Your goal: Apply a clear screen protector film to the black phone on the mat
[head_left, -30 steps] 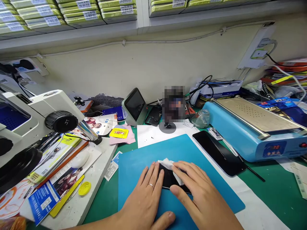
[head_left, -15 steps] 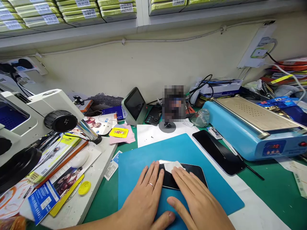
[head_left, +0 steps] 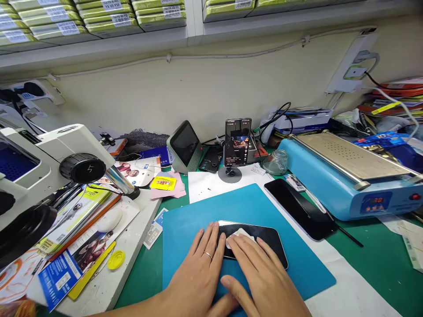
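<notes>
A dark-screened phone lies on the blue mat. My left hand has its fingers stretched out flat at the phone's left end, a ring on one finger. With fingers together, my right hand presses a white wipe onto the screen; the fingers cover part of the wipe. Both thumbs lie near each other at the front. Under my left fingertips a pale edge shows at the phone's top left.
Right of the mat lies another dark phone panel, beside a blue heating machine. A phone on a stand and a smart display stand behind. At left are a microscope and a yellow lid.
My right hand has slid the wipe a little left and toward me across the screen, uncovering more of the phone's right end. My left hand stays in place.
</notes>
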Tool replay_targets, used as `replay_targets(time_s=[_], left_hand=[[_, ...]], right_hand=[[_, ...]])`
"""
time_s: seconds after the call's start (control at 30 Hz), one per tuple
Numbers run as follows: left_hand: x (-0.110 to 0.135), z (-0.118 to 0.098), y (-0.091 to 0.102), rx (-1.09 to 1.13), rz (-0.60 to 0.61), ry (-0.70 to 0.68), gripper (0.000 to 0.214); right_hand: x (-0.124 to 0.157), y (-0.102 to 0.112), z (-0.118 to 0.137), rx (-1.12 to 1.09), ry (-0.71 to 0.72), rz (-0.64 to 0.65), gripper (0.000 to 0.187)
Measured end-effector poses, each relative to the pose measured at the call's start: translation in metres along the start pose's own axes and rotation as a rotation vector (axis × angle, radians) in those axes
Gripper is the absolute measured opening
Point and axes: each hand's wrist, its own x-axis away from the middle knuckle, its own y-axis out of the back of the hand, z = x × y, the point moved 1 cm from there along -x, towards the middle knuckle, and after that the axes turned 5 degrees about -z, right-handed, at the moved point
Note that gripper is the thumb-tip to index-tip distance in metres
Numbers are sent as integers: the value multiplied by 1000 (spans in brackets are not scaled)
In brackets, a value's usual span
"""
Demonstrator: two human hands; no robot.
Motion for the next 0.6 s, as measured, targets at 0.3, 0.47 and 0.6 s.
replay_targets(time_s=[0.3, 0.47, 0.6], left_hand=[[-1, 1, 6, 31, 63, 8, 107], [-1, -1, 10, 53, 59, 17, 105], [-1, -3, 12, 57, 84, 39, 103]], right_hand=[[41, 0, -26, 127, -89, -13, 56], [64, -2, -31, 141, -135, -26, 73], [72, 0, -28, 134, -185, -38, 78]])
